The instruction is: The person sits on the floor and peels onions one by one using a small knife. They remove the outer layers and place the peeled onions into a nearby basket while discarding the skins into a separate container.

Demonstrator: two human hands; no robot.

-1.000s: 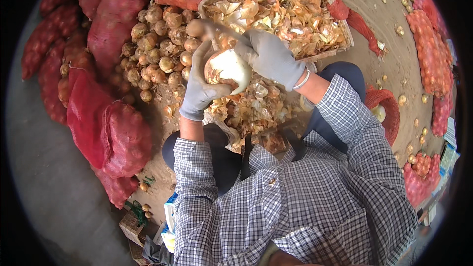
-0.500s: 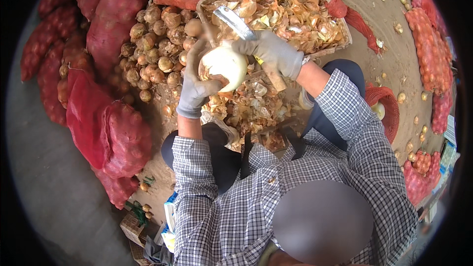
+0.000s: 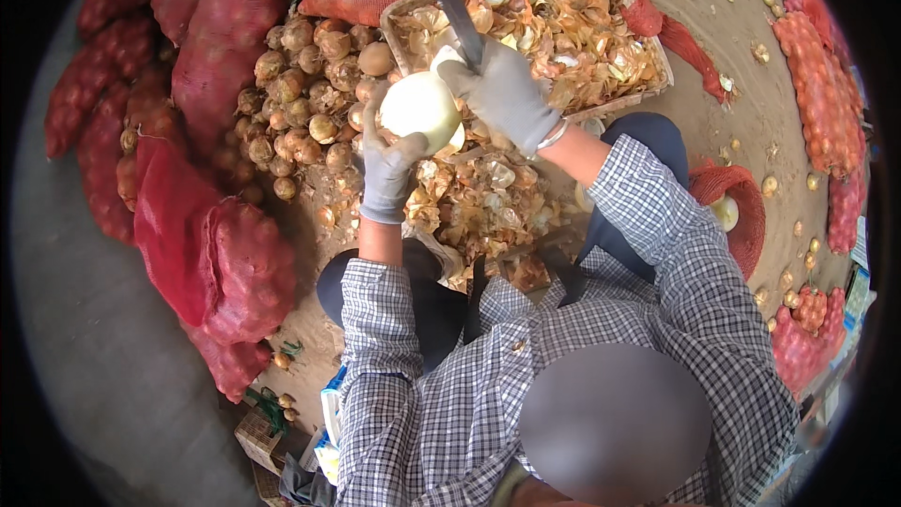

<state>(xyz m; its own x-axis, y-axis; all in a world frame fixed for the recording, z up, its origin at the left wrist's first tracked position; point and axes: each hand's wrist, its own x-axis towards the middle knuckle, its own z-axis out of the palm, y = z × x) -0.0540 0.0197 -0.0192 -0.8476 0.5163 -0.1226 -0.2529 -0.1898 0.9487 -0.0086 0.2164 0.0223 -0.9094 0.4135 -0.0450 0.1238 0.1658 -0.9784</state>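
Observation:
My left hand [image 3: 387, 164], in a grey glove, has its fingers closed around a pale peeled onion [image 3: 418, 105]. Just right of it, my gloved right hand [image 3: 507, 99] grips a knife [image 3: 452, 9], its blade angled up to the left; its thumb is at the onion's upper right, beside a piece of white peel [image 3: 447, 59]. Behind both hands stands a crate [image 3: 396, 39] full of papery onion skins [image 3: 572, 38]. A pile of unpeeled onions [image 3: 310, 84] lies left of my hands, and more loose peel [image 3: 483, 202] lies below them, between my legs.
Red mesh sacks of onions [image 3: 216, 47] line the left and back, with others [image 3: 807, 84] along the right. A red net [image 3: 741, 225] with a pale onion inside lies by my right knee. Loose onions [image 3: 770, 184] are scattered on the dirt floor. A basket [image 3: 258, 437] sits at lower left.
The onion, partly brown earlier, now shows pale all over. The knife has swung steeper and its blade shows dark. My right hand has moved slightly up and left.

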